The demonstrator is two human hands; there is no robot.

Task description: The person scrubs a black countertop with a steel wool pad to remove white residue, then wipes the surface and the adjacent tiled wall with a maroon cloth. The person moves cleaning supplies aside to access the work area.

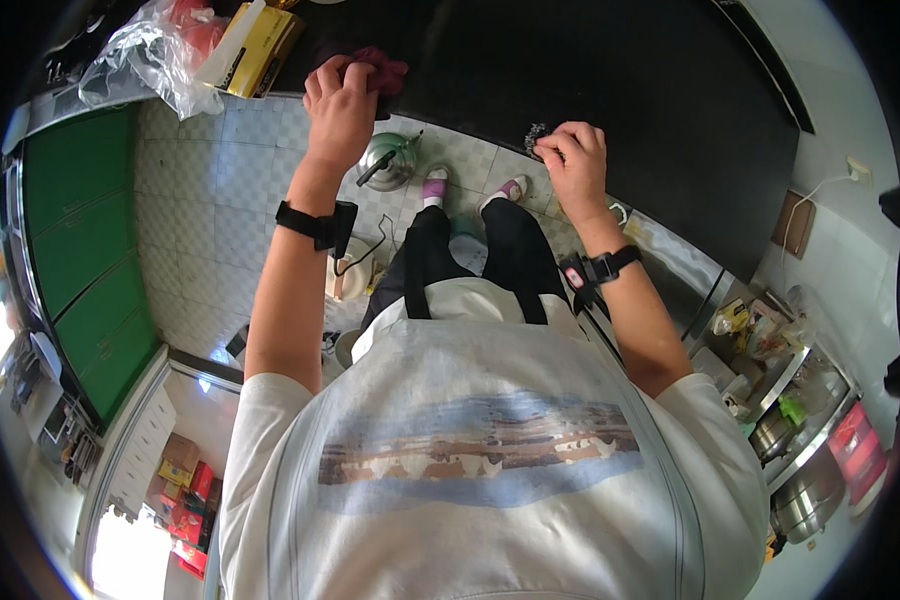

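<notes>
My left hand (339, 112) is closed over a dark red cloth (381, 71) at the near edge of a black countertop (510, 67). The cloth is bunched, and part of it is hidden under my fingers. Farther right, my right hand (576, 165) pinches a grey metal scouring pad (536, 138) between thumb and fingers. This pad is also at the counter's near edge; whether it touches the surface I cannot tell. Both wrists wear black straps with small devices.
Left of the cloth lie a yellow box (259, 49) and a crumpled clear plastic bag (154, 56). A steel kettle (387, 161) stands on the tiled floor near my feet. Green cabinets (82, 217) line the left side. Metal shelves with pots (808, 495) stand at the right.
</notes>
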